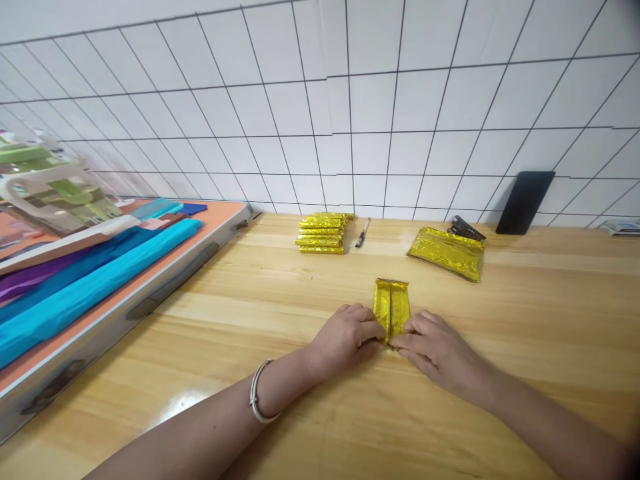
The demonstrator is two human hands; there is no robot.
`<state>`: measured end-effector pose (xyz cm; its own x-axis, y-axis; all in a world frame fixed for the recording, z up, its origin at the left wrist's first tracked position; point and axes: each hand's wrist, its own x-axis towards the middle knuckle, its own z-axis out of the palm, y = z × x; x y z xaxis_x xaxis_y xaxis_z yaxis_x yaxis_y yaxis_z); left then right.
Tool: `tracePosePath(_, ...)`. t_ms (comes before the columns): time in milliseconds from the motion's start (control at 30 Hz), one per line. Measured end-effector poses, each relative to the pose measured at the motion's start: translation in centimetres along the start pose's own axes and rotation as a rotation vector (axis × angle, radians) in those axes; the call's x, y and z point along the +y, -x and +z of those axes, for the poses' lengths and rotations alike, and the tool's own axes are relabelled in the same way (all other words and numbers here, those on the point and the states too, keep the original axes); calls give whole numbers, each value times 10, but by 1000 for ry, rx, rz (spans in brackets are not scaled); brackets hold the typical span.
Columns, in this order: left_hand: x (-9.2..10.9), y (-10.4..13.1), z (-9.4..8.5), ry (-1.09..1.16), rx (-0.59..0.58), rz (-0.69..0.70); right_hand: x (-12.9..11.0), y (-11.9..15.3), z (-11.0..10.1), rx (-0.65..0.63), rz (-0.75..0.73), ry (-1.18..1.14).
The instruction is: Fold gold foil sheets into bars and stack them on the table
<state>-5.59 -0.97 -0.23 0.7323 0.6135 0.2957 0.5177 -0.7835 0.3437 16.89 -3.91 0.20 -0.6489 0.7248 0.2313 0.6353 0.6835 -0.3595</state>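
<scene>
Head view: left hand [349, 335] and right hand [440, 350] pinching a folded gold foil sheet [399, 303] on the table [240, 320].
The fingers grip its near edge, one hand at each corner. Farther left, gold foil rolls [321, 234] lie stacked beside a pen [363, 234]; farther right, a flat gold foil pile [445, 253] lies by a black clip [467, 229].

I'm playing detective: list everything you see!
wall: one, white, behind
table: one, tan, beneath
platform: one, orange-topped, left
container: one, mostly green, on platform
strips: several, multicoloured, on platform
rolls: several, gold, near wall
pen: one, partly black, beside rolls
clip: one, black, near wall
foil stack: one, gold, beside clip
slab: one, black, against wall
flat thing: one, pale, far right
folded sheet: one, gold, front
bangle: one, silver, left wrist
left hand, right hand: two, on folded sheet
</scene>
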Motion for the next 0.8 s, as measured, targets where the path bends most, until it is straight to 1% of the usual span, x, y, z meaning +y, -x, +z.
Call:
tracePosePath(133,-1,0,-1,43,-22,72,1,0,-2,-1,-14,-90)
tracePosePath(300,-1,-2,-7,81,-45,84,4,-2,-3,22,-39,-146)
tracePosePath(367,1,-3,-9,42,-66,85,4,-3,-3,26,-46,-145)
tracePosePath(533,7,-2,-11,-145,-107,114,4,-3,-1,31,-39,-127)
tracePosePath(600,7,-2,-11,-164,-119,121,5,-3,-1,22,-32,-127)
tracePosePath(800,5,0,-10,2,-75,40,7,-3,1,16,-32,-166)
